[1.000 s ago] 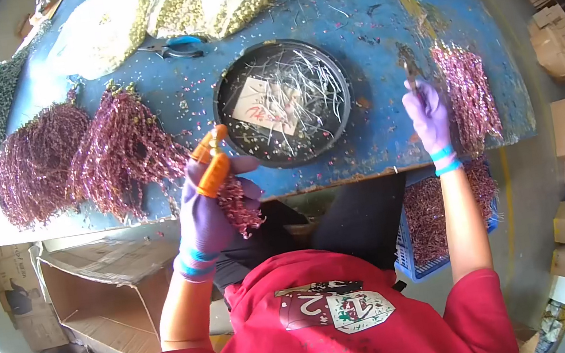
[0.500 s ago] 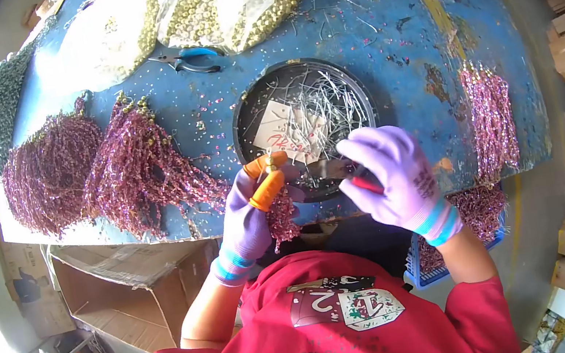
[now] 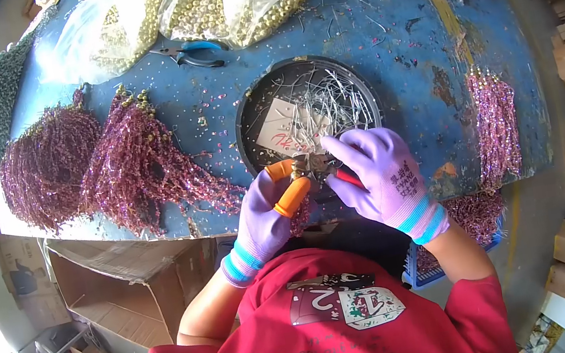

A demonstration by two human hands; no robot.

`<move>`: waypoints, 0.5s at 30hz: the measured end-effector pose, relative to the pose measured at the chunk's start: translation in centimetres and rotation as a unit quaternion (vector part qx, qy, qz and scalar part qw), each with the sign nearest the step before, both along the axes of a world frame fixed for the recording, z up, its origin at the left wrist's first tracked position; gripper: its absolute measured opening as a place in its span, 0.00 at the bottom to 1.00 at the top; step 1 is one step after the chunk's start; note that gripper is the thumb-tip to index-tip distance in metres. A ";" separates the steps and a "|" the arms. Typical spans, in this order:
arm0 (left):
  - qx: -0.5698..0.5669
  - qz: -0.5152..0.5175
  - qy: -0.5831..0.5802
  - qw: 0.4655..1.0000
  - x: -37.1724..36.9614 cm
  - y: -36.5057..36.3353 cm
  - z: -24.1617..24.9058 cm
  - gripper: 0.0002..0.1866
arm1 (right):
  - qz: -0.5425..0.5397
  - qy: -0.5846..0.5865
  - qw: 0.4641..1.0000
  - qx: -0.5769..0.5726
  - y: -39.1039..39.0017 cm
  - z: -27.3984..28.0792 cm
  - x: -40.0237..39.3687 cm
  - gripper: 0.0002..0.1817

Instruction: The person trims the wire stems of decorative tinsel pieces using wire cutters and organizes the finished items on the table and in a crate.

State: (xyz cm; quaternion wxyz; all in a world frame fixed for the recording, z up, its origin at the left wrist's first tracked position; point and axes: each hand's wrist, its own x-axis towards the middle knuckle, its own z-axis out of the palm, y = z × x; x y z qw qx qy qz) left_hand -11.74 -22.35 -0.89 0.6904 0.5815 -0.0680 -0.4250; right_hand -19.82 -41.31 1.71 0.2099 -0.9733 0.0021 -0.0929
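My left hand [image 3: 262,213], in a lilac glove with orange finger covers, pinches the top of a pink beaded garland strand [image 3: 302,221] that hangs below the fingers. My right hand [image 3: 386,175], gloved alike, is closed around red-handled pliers [image 3: 348,179]. Their metal jaws meet the strand's top at the left fingertips; whether they grip it I cannot make out. Just beyond both hands sits a round black tray [image 3: 244,134] with thin silver wire pieces [image 3: 340,97] and a cardboard tag [image 3: 280,126] with red writing.
Pink garland bundles [image 3: 53,172] lie at the left, and another bundle [image 3: 496,124] at the right. Blue-handled pliers [image 3: 193,54] rest near plastic bags of gold beads [image 3: 205,11]. A blue crate [image 3: 423,272] and an open cardboard box [image 3: 136,281] stand below the table edge.
Both hands have come together: my left hand moved slightly right with the strand, and my right hand brought the plier jaws left to its top. The camera view shifted slightly.
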 end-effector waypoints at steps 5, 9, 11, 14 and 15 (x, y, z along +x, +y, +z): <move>-0.004 0.025 0.001 1.000 -0.3 0.0 0.1 0.18 | 0.005 0.026 1.000 0.006 -0.2 0.1 0.0 0.26; 0.036 -0.005 0.007 0.999 0.1 0.0 0.3 0.16 | 0.023 0.046 0.999 0.011 -0.5 0.3 0.1 0.24; 0.036 -0.016 0.001 0.999 0.2 -0.2 0.6 0.15 | 0.025 0.046 0.999 0.009 -0.7 0.2 0.1 0.24; 0.044 -0.021 -0.013 0.999 0.3 -0.6 0.5 0.14 | 0.028 0.072 0.997 -0.011 -1.0 0.0 0.3 0.22; 0.043 -0.021 -0.013 0.999 0.3 -0.6 0.3 0.14 | 0.034 0.082 0.996 -0.024 -1.3 -0.3 0.4 0.21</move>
